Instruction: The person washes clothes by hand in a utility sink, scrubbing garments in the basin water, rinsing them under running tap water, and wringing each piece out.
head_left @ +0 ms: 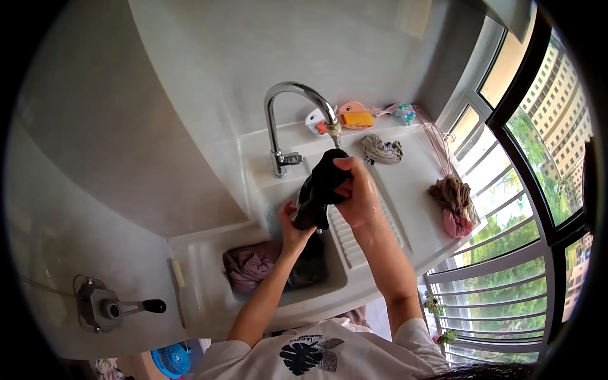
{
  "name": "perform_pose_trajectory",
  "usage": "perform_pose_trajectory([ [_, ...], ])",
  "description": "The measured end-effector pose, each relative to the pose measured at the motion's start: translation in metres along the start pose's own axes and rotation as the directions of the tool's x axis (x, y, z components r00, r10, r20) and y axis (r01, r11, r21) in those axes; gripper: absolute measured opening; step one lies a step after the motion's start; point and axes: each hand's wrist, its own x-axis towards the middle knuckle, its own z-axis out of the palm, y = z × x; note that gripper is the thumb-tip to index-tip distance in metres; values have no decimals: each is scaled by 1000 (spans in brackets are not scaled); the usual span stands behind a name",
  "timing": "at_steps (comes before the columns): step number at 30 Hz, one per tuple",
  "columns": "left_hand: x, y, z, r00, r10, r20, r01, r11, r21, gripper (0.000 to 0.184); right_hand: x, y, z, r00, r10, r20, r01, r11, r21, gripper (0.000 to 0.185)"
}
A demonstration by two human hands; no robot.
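A black wet cloth (322, 183) is held up between my two hands, just below the spout of the chrome faucet (273, 120). My right hand (360, 190) grips its upper part, thumb on top. Lower down, my left hand (296, 233) holds the bottom end, its fingers partly hidden behind the cloth. Beneath them is the white sink (209, 285), where a purple garment (250, 266) and dark cloth (308, 269) lie in water. To the right of my hands runs a ribbed washboard (348, 237).
A grey cloth (382, 149), an orange soap bar (357, 119) and soap holders stand along the back counter. Brown cloth (451, 193) and pink cloth (456, 223) lie at the right edge by the railing. A brush (177, 273) rests on the sink's left rim.
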Motion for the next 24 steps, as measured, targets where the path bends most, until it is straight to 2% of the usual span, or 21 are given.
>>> perform_pose_trajectory([
  [1,-3,4,8,995,-24,100,26,999,-27,92,-6,-6,1,999,-30,-46,32,999,33,12],
  [2,-5,9,12,979,-45,197,56,997,-49,94,-6,-14,-10,996,39,79,-43,998,51,14],
  [3,-5,-13,9,943,-20,333,-5,997,72,90,-17,-20,3,998,57,14,-57,997,50,15],
  [4,-4,-10,15,920,-7,391,-10,999,43,86,-28,-25,16,996,69,-52,-67,997,48,16],
  [5,-3,-8,22,935,25,353,-60,994,88,83,-30,-23,13,996,65,-53,-62,997,50,16],
  [7,1,-16,33,947,56,315,-103,986,134,80,-31,-17,-1,980,88,-177,-73,994,86,17],
  [9,8,-31,40,974,71,214,-100,987,126,57,-39,-16,-15,981,44,-187,-35,998,48,17],
  [10,14,-40,34,975,71,211,-99,987,128,57,-41,-16,-24,982,-8,-188,10,1000,11,16],
  [11,21,-48,20,951,-190,243,202,979,-25,43,-33,-8,-64,996,0,-86,-3,1000,-24,17],
  [12,26,-52,12,849,-424,313,488,858,-162,30,-34,-7,-83,996,3,-86,-5,1000,-22,17],
  [13,26,-27,14,883,-411,227,462,846,-267,17,-37,-8,-96,996,33,-80,-43,992,-120,19],
  [14,30,-30,7,884,-412,222,461,846,-268,17,-40,-7,-106,995,65,-74,-80,973,-219,22],
  [15,38,-42,-7,901,-392,185,432,774,-463,18,-45,0,-105,986,49,-158,-99,939,-330,29],
  [16,43,-48,-14,914,-379,144,378,673,-635,20,-41,18,-127,990,87,-111,-121,929,-350,35],
  [18,55,25,1,901,-433,31,347,674,-652,26,-42,56,-145,958,240,-156,-283,875,-394,61],
  [20,62,35,-5,949,-316,-15,224,704,-674,33,-34,101,-158,849,503,-161,-528,814,-243,90],
  [21,62,46,-4,956,-292,-13,198,679,-707,35,-25,119,-156,804,586,-106,-595,799,-94,107],
  [22,61,54,-4,963,-269,-13,172,654,-737,37,-18,126,-147,753,657,-44,-657,754,15,110],
  [24,53,61,-2,971,-240,-24,145,660,-737,38,-6,127,-118,683,727,-67,-676,665,316,94],
])
